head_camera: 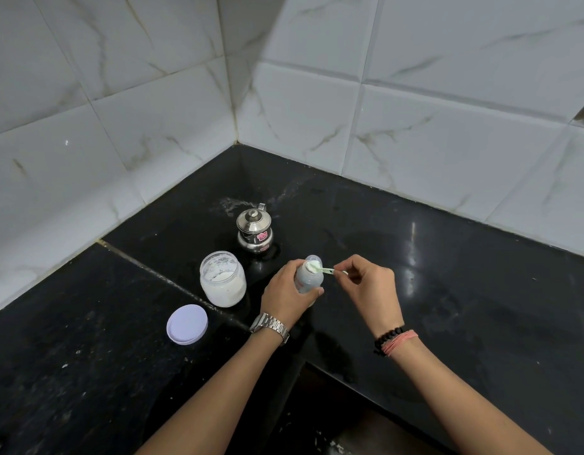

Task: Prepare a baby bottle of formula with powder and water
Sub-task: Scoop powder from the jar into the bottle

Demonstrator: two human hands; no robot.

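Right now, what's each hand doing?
Left hand: closed around the baby bottle, holding it upright.
Right hand: pinching the green scoop, its bowl at the bottle's mouth.

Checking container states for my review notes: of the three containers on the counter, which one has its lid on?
The steel pot at the back, capped by its knobbed lid. The powder jar and baby bottle both stand open.

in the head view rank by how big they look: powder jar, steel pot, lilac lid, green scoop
1. powder jar, the largest.
2. steel pot and lilac lid look much alike; the lid lies flat and nearer the camera, so no ranking between them.
3. green scoop, pinched by the right hand, plainly the smallest.
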